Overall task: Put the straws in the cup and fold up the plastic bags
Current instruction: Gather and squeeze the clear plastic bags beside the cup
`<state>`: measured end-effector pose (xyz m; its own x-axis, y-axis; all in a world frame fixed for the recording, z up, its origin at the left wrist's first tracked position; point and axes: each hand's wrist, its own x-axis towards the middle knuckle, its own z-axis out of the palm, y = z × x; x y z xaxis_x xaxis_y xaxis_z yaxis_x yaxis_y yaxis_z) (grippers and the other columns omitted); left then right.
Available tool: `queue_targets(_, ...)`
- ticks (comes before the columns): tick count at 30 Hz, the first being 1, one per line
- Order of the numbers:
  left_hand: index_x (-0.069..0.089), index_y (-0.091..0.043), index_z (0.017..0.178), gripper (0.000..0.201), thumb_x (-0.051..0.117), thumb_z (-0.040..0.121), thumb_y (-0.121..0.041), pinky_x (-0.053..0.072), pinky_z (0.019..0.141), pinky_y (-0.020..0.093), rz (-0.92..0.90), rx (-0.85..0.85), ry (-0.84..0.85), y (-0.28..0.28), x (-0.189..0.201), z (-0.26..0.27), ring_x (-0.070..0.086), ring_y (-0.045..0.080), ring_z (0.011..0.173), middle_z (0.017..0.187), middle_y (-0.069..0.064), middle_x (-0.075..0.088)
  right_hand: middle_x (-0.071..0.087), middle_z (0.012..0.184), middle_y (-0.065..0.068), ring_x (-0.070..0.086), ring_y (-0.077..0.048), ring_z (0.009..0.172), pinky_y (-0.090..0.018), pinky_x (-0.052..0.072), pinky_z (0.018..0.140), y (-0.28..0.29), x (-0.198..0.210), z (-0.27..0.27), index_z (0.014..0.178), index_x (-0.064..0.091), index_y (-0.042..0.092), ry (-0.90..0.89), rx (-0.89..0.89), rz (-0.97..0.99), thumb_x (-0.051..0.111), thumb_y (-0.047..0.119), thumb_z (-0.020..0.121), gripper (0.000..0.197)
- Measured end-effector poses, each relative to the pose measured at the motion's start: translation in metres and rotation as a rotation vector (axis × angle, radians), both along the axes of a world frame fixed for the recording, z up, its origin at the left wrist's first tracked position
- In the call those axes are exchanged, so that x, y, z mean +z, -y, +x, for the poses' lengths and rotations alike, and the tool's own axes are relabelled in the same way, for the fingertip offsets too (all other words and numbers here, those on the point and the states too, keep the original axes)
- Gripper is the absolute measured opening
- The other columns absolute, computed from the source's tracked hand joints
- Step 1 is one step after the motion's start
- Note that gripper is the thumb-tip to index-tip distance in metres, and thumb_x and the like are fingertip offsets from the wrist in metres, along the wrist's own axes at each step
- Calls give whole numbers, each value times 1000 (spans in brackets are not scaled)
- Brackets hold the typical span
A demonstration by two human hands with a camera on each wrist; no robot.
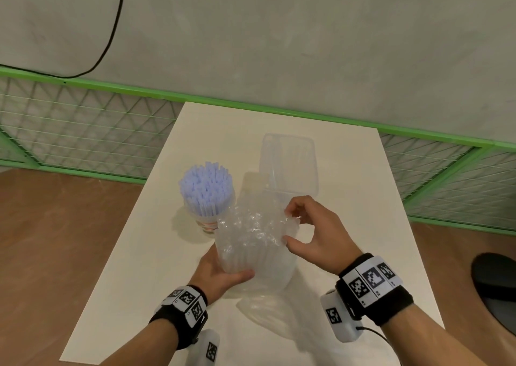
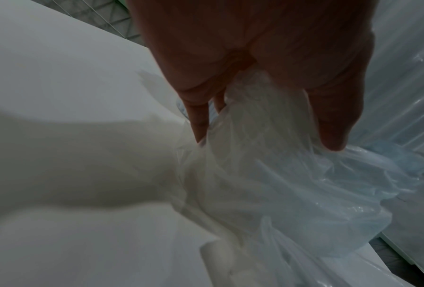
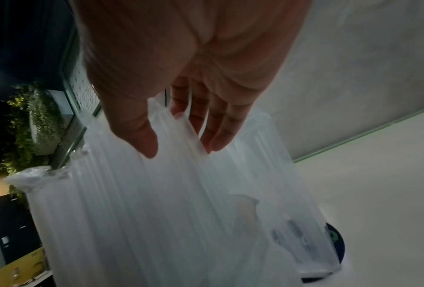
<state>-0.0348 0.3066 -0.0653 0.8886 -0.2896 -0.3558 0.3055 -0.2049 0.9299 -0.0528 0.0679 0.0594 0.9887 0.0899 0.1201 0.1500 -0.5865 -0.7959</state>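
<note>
1. My left hand [image 1: 220,273] grips the lower part of a bag of clear straws [image 1: 251,240], thumb across the front and fingers wrapped behind it, holding the bundle upright above the tabletop [image 1: 134,268].
2. In the left wrist view the same hand [image 2: 255,58] pinches crumpled, loose plastic [image 2: 292,184] between thumb and fingers; the film hangs down toward the white surface below.
3. My right hand [image 1: 315,231] pinches the wrinkled top edge of the bag, thumb low and forefingers curled over the rim.
4. From the right wrist, the thumb and fingers [image 3: 137,136] close on the plastic top, and the long clear straws inside [image 3: 156,213] run away from the camera in parallel ridges.
5. The cup [image 1: 205,220] stands on the tabletop just left of the bag, already packed with pale blue straws [image 1: 206,187] sticking up out of it. The bag partly hides its right side.
6. A clear plastic box [image 1: 287,164] lies behind the bag, farther from me, its near edge hidden by my right hand and the bag.
7. More loose clear plastic [image 1: 265,307] rests on the tabletop under the bundle, between my wrists.
8. A green mesh fence [image 1: 83,131] runs behind the tabletop, and a black cable [image 1: 111,30] hangs down the wall.
</note>
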Motion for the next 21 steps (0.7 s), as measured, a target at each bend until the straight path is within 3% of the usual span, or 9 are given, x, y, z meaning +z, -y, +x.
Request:
queue_targets(3,61,-22,118,72,95,55,-21,54,89,31,-11,7,-7,0,1,0,70,10,101,108,-6,74,61,101,12,60,-10,96,-14,45,85,-5,-6,-2,108,57,25,43,-34,2,77,12,73,42)
queue_targets(6,61,-22,118,71,95,56,-19,54,86,26,-16,3,-10,0,3,0,70,9,100,107,-6,74,61,100,10,60,-10,95,-18,48,83,-7,-11,-3,104,58,24,85,-54,-1,72,16,75,33)
queue_targets(13,60,-22,119,74,95,54,-22,54,90,30,-24,3,-20,0,2,1,70,10,101,109,-5,74,62,100,10,57,-9,94,-15,44,80,-16,-21,-9,100,45,32,38,-141,43,68,14,84,33)
queue_targets(21,59,-26,117,69,94,58,-16,54,81,19,4,5,-4,0,6,1,70,6,98,106,-6,74,60,98,7,53,2,92,-5,36,79,-21,-27,-8,103,55,20,121,-152,-38,60,16,86,18)
